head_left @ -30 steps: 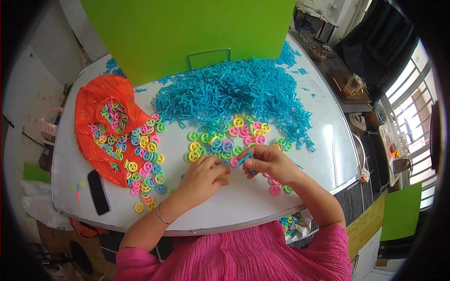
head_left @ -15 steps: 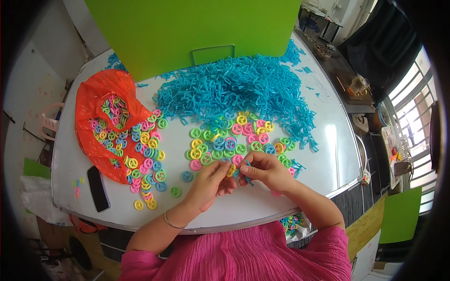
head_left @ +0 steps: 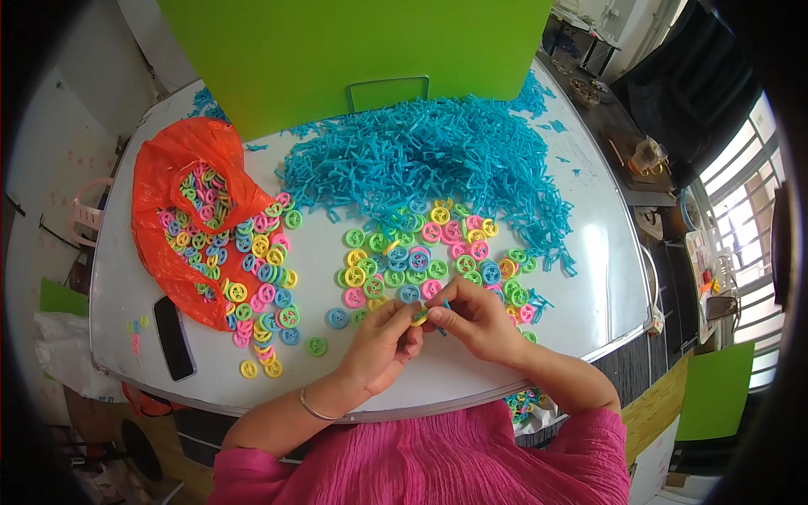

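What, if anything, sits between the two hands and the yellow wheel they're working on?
Nothing visible. The left hand and right hand meet directly at the yellow wheel, fingertips on it. The loose wheels and blue stick pile lie farther back on the table.

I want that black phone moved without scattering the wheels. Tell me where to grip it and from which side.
Grip the black phone across its two long edges, near the middle, coming straight down from above. It lies flat on the white table near the front-left edge, so only its thin sides offer purchase. The orange bag and loose plastic wheels sit to its right, so keep your fingers tight to the edges.
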The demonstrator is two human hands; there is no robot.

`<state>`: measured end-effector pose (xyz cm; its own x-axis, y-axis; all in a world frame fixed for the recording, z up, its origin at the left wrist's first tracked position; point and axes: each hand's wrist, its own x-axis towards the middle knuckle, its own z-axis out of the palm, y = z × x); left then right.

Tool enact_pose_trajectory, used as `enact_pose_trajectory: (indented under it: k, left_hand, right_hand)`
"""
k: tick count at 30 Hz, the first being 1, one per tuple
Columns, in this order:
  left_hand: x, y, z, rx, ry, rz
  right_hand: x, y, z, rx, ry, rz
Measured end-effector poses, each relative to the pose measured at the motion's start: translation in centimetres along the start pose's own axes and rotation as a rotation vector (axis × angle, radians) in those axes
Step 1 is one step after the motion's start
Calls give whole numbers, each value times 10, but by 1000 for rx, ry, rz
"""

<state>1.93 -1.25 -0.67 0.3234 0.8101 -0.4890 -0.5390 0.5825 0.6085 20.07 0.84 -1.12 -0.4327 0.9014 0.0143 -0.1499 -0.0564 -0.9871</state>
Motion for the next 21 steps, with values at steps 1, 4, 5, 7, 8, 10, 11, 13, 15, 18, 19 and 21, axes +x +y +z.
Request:
enact_pose_trajectory:
  k: [1,4,5,7,8,10,11,13,15,18,19,21]
  left_hand:
    - [0,0,-1,-1,0,0]
    - [-1,-2,-1,-5,8,11]
    - [-3,-3,1,157,28,153]
    - [-6,-5,4,320,45,295]
    - [-6,-6,6,362,36,331]
    - [-7,-9,9,405,27,364]
    - [-8,-11,11,398,45,396]
    - [-8,-12,12,393,63,430]
    - [-7,-12,10,401,50,421]
    - [-7,3,9,312,24,228]
    - [-7,4,9,312,24,227]
    - [-6,4,9,273,22,174]
  right_hand:
    - [1,-1,0,-6,-19,51]
    - [3,-3,1,14,-18,127]
    - [4,-3,2,40,3,151]
    - [2,-4,2,72,25,150]
    - [0,-4,2,105,47,150]
    - [-2,-3,5,108,83,135]
    - [-4,-3,6,110,118,121]
    - [-6,-4,7,70,130,121]
    - [-7,-8,6,30,143,122]
    - [-6,-16,2,-154,101,159]
    - [-5,-15,-1,-153,91,155]
    - [-3,-13,-2,-153,81,150]
